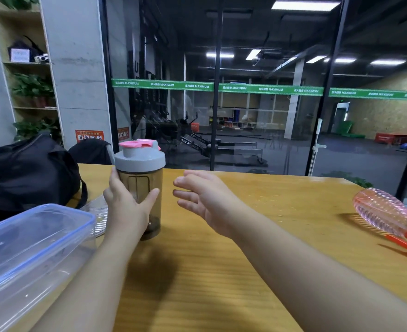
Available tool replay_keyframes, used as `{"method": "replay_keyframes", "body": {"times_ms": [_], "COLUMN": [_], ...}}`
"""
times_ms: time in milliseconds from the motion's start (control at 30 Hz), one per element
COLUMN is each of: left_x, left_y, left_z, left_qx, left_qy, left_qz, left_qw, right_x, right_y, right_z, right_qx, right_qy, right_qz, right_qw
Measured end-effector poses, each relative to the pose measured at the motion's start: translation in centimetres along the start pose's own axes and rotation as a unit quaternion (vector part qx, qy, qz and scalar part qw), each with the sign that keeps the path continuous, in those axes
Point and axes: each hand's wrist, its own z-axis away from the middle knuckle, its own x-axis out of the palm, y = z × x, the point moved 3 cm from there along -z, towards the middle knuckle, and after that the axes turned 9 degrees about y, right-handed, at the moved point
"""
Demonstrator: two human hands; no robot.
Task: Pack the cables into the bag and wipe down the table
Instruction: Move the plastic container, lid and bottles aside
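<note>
Left hand holds a shaker bottle upright on the yellow worktop; right hand hangs open beside it.

At the far left a black bag (27, 171) sits on the worktop (221, 271), its dark fabric bunched, and in front of it a clear plastic box with a blue-rimmed lid (30, 250) fills the near corner. Just right of the box, the left hand (125, 204) has its grip curled round a smoky shaker bottle (140, 180) with a grey cap and pink flip lid, thumb on the right side and fingers behind the left. The right hand (204, 200) floats near the bottle, apart from it, fingers spread and relaxed, holding nothing. Well to the right a pink ribbed bottle (386, 212) lies on its side near the worktop edge.
</note>
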Motion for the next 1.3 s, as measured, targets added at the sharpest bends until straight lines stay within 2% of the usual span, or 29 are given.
{"method": "replay_keyframes", "body": {"times_ms": [133, 233, 300, 367, 467, 600, 767, 933, 1067, 1167, 1300], "left_x": [-0.3, -0.6, -0.2, 0.8, 2.5, 2.4, 2.3, 2.3, 2.9, 4.0, 5.1], "left_y": [0.5, 1.6, 2.5, 2.7, 0.7, -1.0, -1.9, -1.3, -0.3, 1.4, 3.5], "left_z": [1.0, 2.0, 2.2, 2.4, 2.8, 2.1, 1.7, 2.1, 3.6, 6.0, 8.9], "left_qx": [0.032, 0.173, 0.242, 0.230, 0.122, 0.020, -0.019, -0.001, 0.033, 0.109, 0.215], "left_qy": [0.025, 0.095, 0.069, -0.037, -0.167, -0.179, -0.165, -0.169, -0.233, -0.303, -0.340], "left_qz": [-0.081, -0.120, -0.070, -0.031, -0.061, -0.047, -0.079, -0.119, -0.139, -0.136, -0.131], "left_qw": [0.996, 0.973, 0.965, 0.972, 0.977, 0.982, 0.983, 0.979, 0.962, 0.937, 0.906], "right_x": [-1.6, -2.8, -3.4, -3.8, -4.5, -6.1, -8.3, -10.2, -12.1, -14.4, -18.4], "right_y": [0.5, 0.7, 0.9, 1.2, 1.7, 2.4, 3.1, 3.4, 3.6, 3.2, 2.7], "right_z": [0.0, -0.2, -0.4, -0.5, -0.7, -0.8, -0.9, -1.0, -0.9, -0.5, 0.3], "right_qx": [0.037, 0.043, 0.047, 0.050, 0.056, 0.064, 0.067, 0.063, 0.041, -0.021, -0.100], "right_qy": [0.028, 0.051, 0.062, 0.074, 0.089, 0.114, 0.155, 0.188, 0.228, 0.286, 0.347], "right_qz": [-0.052, -0.068, -0.079, -0.080, -0.072, -0.068, -0.051, -0.020, 0.034, 0.161, 0.279], "right_qw": [0.998, 0.995, 0.994, 0.993, 0.992, 0.989, 0.984, 0.980, 0.972, 0.944, 0.890]}}
